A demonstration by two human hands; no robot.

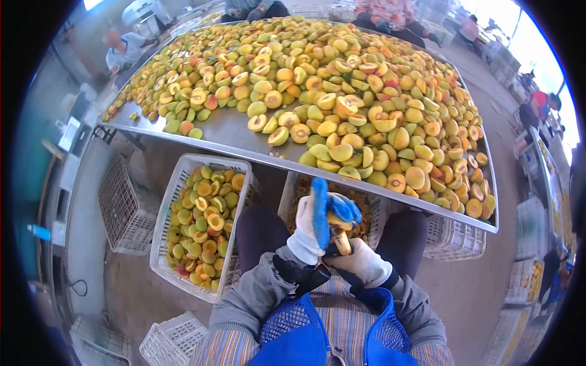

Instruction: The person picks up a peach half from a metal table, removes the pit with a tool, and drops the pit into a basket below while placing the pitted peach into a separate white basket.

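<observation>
Both hands are in white gloves, close together above my lap. My left hand (pixel 318 216), its glove blue on the fingers, is closed around a yellow fruit piece (pixel 337 222), with the thumb raised. Just below it on the right, my right hand (pixel 361 262) grips a tool with a light wooden handle (pixel 342 243), whose upper end meets the fruit. The tool's working tip is hidden by the fruit and fingers. Ahead stands a metal table (pixel 226 131) heaped with halved yellow-green fruit (pixel 366 110), some showing brown pits or hollows.
A white crate (pixel 155 244) of fruit halves stands left of my knees. Another crate (pixel 287 198) with brownish pieces sits between my legs, under the table edge. More crates (pixel 125 207) stand around on the floor. Several people are beyond the table and at the right.
</observation>
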